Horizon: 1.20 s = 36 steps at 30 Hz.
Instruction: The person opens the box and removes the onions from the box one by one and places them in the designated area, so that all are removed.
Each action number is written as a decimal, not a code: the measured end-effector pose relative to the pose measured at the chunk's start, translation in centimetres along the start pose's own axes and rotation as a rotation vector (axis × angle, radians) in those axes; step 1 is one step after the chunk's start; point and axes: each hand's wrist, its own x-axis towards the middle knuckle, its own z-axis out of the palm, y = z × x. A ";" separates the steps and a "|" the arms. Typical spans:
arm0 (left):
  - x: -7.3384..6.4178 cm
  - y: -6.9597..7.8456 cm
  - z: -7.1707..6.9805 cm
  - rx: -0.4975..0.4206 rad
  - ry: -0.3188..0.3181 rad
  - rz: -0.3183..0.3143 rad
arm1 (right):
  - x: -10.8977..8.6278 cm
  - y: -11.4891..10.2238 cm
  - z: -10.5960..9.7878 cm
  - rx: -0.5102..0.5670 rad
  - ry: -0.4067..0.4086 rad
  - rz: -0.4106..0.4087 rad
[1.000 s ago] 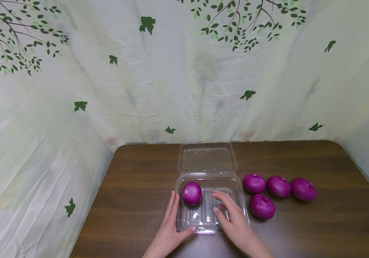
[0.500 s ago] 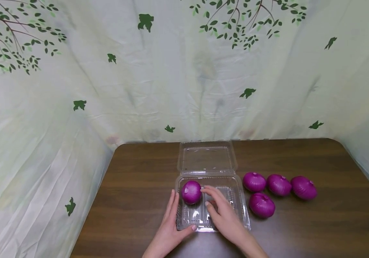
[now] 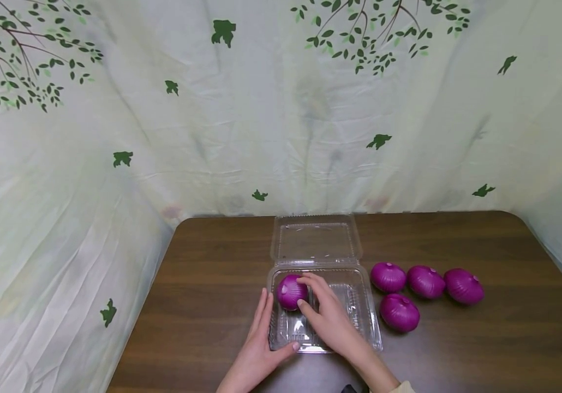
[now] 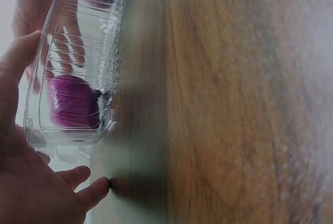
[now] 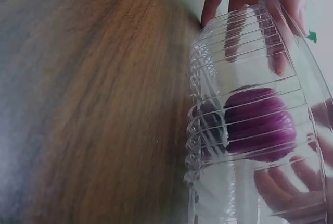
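Observation:
A clear plastic clamshell container (image 3: 365, 273) lies with its lid folded back on the table. One red onion (image 3: 288, 293) sits in its far left corner; the onion also shows through the ribbed wall in the left wrist view (image 4: 75, 101) and right wrist view (image 5: 260, 124). My left hand (image 3: 256, 344) rests against the container's left side, fingers straight, thumb on the front rim. My right hand (image 3: 327, 314) reaches into the container from the right, with forefinger and thumb tips right at the onion's right side, fingers loosely bent.
Several more red onions lie on the table right of the container, three in a back row (image 3: 425, 282) and one nearer (image 3: 399, 313). The brown wooden table (image 3: 202, 284) meets a pale, leaf-printed cloth (image 3: 241, 136) behind and at the sides.
My right hand has moved left across the container, from its middle to the onion. The left hand, the onions and the container have stayed in place.

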 end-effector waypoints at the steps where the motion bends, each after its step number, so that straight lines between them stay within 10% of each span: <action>1: 0.0 0.0 0.0 -0.002 0.000 0.001 | 0.1 0.1 0.1 0.011 0.000 0.008; 18: -0.2 0.0 0.0 -0.009 0.015 0.032 | 1.5 0.7 0.7 0.108 -0.042 0.256; 36: -0.2 -0.1 0.1 -0.003 0.015 0.023 | 1.7 0.6 0.9 0.243 -0.115 0.160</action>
